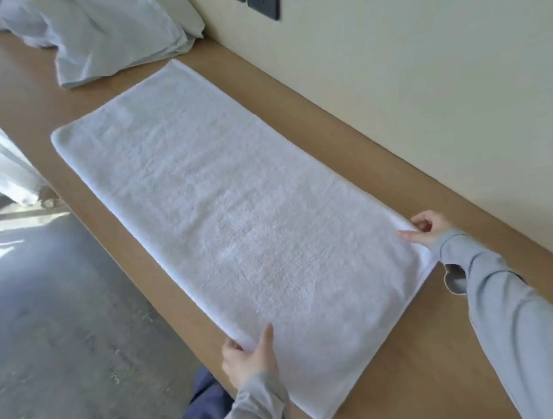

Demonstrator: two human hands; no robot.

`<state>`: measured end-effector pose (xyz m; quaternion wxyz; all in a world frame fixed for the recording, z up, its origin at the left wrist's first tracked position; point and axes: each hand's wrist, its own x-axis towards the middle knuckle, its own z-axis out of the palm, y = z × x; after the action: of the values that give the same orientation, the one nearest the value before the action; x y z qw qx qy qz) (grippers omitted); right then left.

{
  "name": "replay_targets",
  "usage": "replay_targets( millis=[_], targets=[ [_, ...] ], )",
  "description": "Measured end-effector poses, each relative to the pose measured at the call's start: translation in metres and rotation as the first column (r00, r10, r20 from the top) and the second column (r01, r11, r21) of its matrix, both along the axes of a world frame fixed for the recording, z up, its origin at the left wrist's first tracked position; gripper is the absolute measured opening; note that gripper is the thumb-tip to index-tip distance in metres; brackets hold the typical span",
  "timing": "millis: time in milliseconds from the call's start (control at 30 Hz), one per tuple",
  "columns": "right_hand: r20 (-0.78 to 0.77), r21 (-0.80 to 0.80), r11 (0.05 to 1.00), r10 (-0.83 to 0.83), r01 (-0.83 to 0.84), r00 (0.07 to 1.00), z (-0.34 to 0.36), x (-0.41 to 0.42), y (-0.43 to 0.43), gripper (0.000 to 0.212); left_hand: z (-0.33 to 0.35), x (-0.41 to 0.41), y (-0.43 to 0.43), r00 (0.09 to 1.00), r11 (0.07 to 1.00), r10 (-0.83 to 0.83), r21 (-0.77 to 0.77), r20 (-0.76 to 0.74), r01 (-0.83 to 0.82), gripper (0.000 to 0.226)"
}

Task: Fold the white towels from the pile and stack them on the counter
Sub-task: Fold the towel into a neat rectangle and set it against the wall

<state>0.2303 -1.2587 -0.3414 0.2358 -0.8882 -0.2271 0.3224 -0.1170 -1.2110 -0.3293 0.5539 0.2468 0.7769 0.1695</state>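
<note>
I have my left hand (249,357) pinched shut on the near edge of the white towel (235,221), thumb on top. The towel lies flat along the wooden counter (408,383), stretching away from both grips toward the pile (117,38) at its far end. My right hand (425,228) pinches the towel's wall-side corner.
</note>
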Motion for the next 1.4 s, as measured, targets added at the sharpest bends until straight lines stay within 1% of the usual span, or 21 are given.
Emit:
replay_targets(
  millis=[67,133,233,333,500,567,633,700,733,800,833,900,967,1000,1100,1133,1167,1233,1300,1333,1400],
  targets=[
    [-0.005,-0.046,0.999,0.028,-0.028,1.000,-0.002,0.002,0.002,0.051,0.003,0.004,-0.009,0.994,0.994,0.082,-0.076,0.077,-0.076,0.070],
    [-0.002,-0.063,0.997,0.043,-0.043,0.999,-0.005,0.002,0.002,0.058,0.005,0.007,-0.016,0.991,0.991,0.079,-0.115,0.107,-0.066,0.073],
    [-0.039,-0.034,0.998,0.042,-0.043,0.998,-0.005,0.004,-0.004,0.046,0.007,0.006,-0.027,0.991,0.988,0.014,-0.154,0.133,0.006,0.064],
    [-0.104,0.084,0.996,0.005,0.004,0.995,0.007,0.005,-0.008,0.035,0.013,0.003,-0.034,0.989,0.991,-0.006,-0.128,0.146,0.025,0.061],
    [-0.051,0.363,0.932,0.019,0.001,0.999,0.049,0.003,0.014,0.033,0.056,-0.008,-0.011,0.969,0.998,-0.006,0.065,0.246,-0.010,0.089],
    [-0.090,0.441,0.897,0.016,0.025,0.996,0.074,-0.001,0.032,0.031,0.077,-0.018,0.005,0.947,0.989,-0.061,0.146,0.315,0.016,0.078],
    [-0.190,0.523,0.847,0.011,0.092,0.982,0.102,-0.009,0.056,0.027,0.101,-0.027,0.023,0.903,0.979,-0.113,0.200,0.414,0.030,0.045],
    [-0.280,0.590,0.785,-0.021,0.189,0.960,0.128,-0.017,0.083,0.028,0.125,-0.037,0.044,0.801,0.973,-0.171,0.226,0.573,0.046,0.020],
    [-0.327,0.617,0.748,-0.036,0.242,0.944,0.139,-0.020,0.096,0.028,0.134,-0.043,0.055,0.735,0.969,-0.202,0.239,0.647,0.056,0.023],
    [-0.449,0.661,0.667,-0.016,0.345,0.893,0.160,-0.028,0.124,0.022,0.147,-0.056,0.081,0.627,0.948,-0.297,0.300,0.720,0.104,0.054],
    [-0.521,0.676,0.617,0.013,0.403,0.853,0.169,-0.032,0.138,0.018,0.152,-0.063,0.095,0.613,0.924,-0.367,0.352,0.699,0.152,0.072],
    [-0.606,0.702,0.524,0.084,0.482,0.791,0.182,-0.040,0.167,0.021,0.157,-0.077,0.123,0.580,0.865,-0.492,0.441,0.649,0.239,0.093],
    [-0.535,0.758,0.531,0.173,0.380,0.827,0.192,-0.051,0.199,0.030,0.158,-0.089,0.153,0.558,0.834,-0.541,0.485,0.629,0.263,0.102],
    [-0.462,0.778,0.560,0.205,0.284,0.863,0.195,-0.056,0.216,0.032,0.158,-0.093,0.169,0.575,0.833,-0.539,0.492,0.615,0.254,0.098],
    [-0.183,0.747,0.663,0.128,0.053,0.975,0.199,-0.068,0.273,0.029,0.153,-0.101,0.220,0.673,0.872,-0.446,0.456,0.591,0.177,0.053],
    [-0.095,0.726,0.688,0.079,0.015,0.992,0.199,-0.071,0.292,0.026,0.150,-0.104,0.238,0.722,0.871,-0.423,0.464,0.548,0.158,0.038],
    [-0.010,0.702,0.712,0.036,-0.019,0.999,0.198,-0.074,0.312,0.022,0.145,-0.109,0.258,0.768,0.854,-0.425,0.495,0.480,0.163,0.033],
    [0.175,0.629,0.771,-0.018,-0.098,0.984,0.196,-0.082,0.354,0.012,0.137,-0.119,0.301,0.822,0.779,-0.465,0.593,0.329,0.203,0.059],
    [0.335,0.542,0.822,-0.022,-0.174,0.942,0.192,-0.090,0.398,0.008,0.130,-0.128,0.342,0.857,0.755,-0.449,0.620,0.251,0.213,0.081],
    [0.387,0.509,0.836,-0.010,-0.205,0.922,0.189,-0.095,0.420,0.012,0.126,-0.132,0.362,0.865,0.757,-0.437,0.621,0.248,0.204,0.083],
    [0.439,0.464,0.853,0.014,-0.240,0.898,0.181,-0.106,0.466,0.020,0.112,-0.138,0.403,0.870,0.785,-0.409,0.593,0.276,0.181,0.069]
  ],
)
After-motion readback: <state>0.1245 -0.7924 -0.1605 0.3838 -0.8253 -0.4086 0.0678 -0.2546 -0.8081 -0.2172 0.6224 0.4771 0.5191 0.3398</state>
